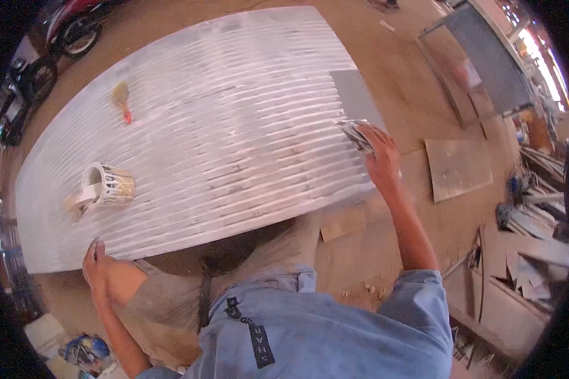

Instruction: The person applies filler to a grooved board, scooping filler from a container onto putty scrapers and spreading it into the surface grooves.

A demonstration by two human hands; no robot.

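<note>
A large ribbed panel (234, 126), coated whitish grey, lies in front of me. On its right edge, beside a smooth grey patch (353, 95), my right hand (379, 148) is closed round a crumpled grey cloth (357, 136). My left hand (95, 259) is by the panel's near left edge, next to my knee; its fingers are close together, and whether they hold anything I cannot make out. A paint-streaked bucket (117, 186) rests on the left part of the panel. Farther back lies a brush (121, 100) with yellowish bristles and a red tip.
Motorbikes (76, 38) stand at the back left. On the brown floor at the right are a flat board (458, 167) and a framed panel (480, 63). Scrap pieces (531, 221) are piled at the far right. A blue bundle (88, 350) lies at the lower left.
</note>
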